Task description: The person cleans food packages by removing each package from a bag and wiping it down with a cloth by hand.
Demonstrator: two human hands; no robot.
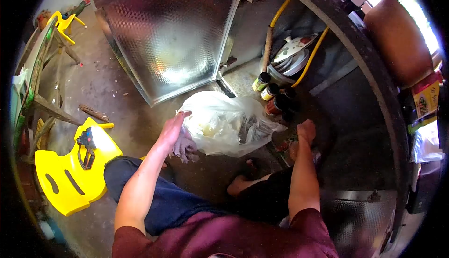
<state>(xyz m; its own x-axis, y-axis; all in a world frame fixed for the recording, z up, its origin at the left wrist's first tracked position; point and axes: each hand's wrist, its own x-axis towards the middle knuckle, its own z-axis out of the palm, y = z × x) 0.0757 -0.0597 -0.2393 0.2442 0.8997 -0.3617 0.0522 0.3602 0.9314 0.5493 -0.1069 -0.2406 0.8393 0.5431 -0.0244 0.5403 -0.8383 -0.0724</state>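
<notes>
A translucent white plastic bag [217, 127] with crumpled plastic in it lies on the floor in front of me. My left hand [174, 126] is at its left edge, fingers closed; a purplish-grey cloth [185, 146] hangs just below that hand. What the fingers hold is too small to make out. To the right of the bag, apart from it, my right hand [306, 130] is curled closed, with its contents hidden. Several lidded jars [270, 92] stand behind the bag, one of them with dark red contents [276, 104].
A textured metal door [170, 38] stands open beyond the bag. Yellow hose [312, 57] runs beside stacked dishes and lids [292, 54]. At left are a yellow plastic chair [93, 169] with a black device and a wood stick [95, 113]. A dark counter edge [369, 66] curves along the right.
</notes>
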